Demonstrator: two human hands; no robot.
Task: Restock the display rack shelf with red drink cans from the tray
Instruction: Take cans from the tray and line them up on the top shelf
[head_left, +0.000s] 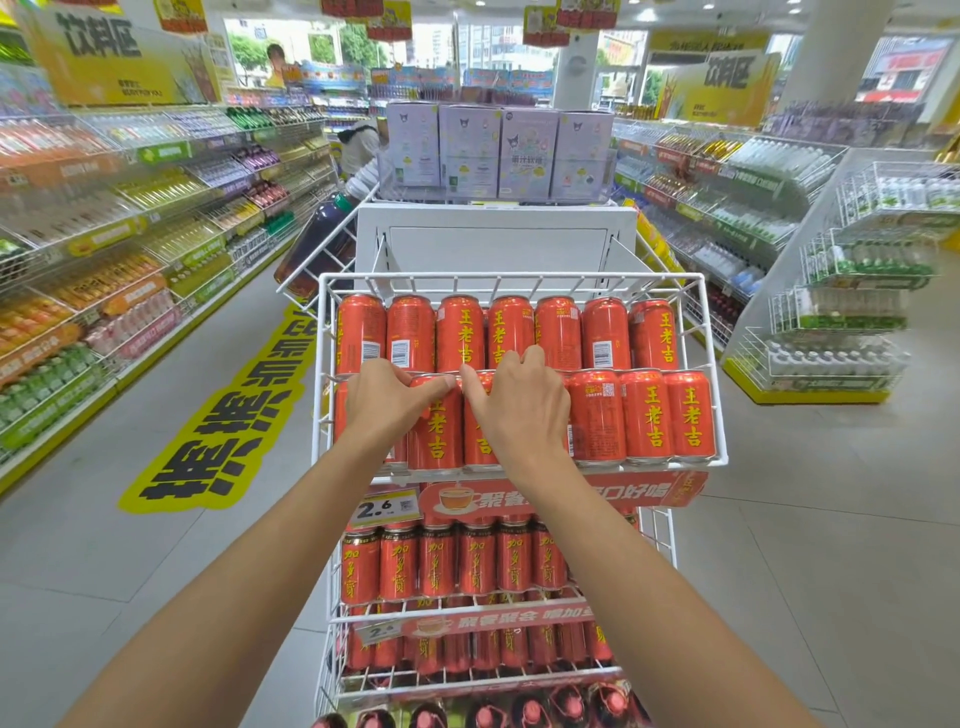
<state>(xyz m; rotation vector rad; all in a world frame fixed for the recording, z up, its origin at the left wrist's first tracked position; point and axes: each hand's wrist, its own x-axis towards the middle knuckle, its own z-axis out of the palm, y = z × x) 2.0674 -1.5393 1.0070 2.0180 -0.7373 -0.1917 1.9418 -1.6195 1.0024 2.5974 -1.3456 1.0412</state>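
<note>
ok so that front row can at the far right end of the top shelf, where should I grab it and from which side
Grip the far right can around its upper body, coming from above and in front. It stands upright against the white wire rack on its right and another can on its left, so both sides are blocked. Its top and front face are exposed, and both hands are busy further left.

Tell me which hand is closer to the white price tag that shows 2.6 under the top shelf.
Left. The left hand rests on the front-row red cans almost directly above the price tag. The right hand is on cans farther to the right.
</note>
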